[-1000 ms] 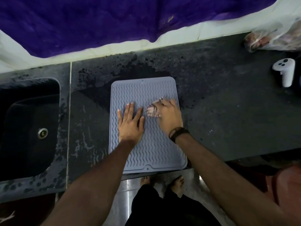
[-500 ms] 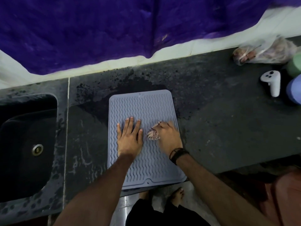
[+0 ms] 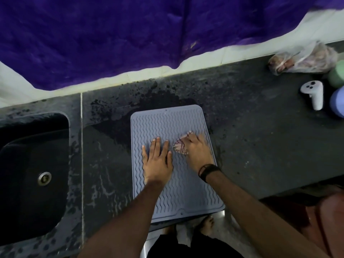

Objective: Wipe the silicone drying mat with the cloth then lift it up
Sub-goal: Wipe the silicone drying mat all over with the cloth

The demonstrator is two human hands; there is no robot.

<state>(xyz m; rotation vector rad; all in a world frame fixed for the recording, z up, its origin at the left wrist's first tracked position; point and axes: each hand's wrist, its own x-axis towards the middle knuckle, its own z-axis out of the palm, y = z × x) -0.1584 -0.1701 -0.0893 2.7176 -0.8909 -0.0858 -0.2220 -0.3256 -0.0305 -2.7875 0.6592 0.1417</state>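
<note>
Head view, looking down on a dark speckled stone countertop (image 3: 251, 146). The cloth (image 3: 180, 147) is largely hidden beneath the right hand (image 3: 197, 153), only a small bunched, pale, patterned edge showing at the fingertips; the hand is blurred, its fingers curled over the cloth and pressing it onto the mat. The silicone drying mat (image 3: 167, 123), a grey-blue rounded rectangle ribbed with wavy lines, lies flat on the countertop, its near edge overhanging the counter's front lip. The left hand (image 3: 157, 161) rests flat on the mat, fingers straight and spread, just beside the cloth. A dark band circles the right wrist. Dark wet patches mark the stone behind and left of the mat. The black sink (image 3: 28, 211) is cut off at the left edge; a green cup (image 3: 337, 75) and a blue cup (image 3: 337, 103) are cut off at the right edge, beside a white controller (image 3: 314, 94); a crumpled clear plastic bag (image 3: 305, 59) holds contents too indistinct to identify.
</note>
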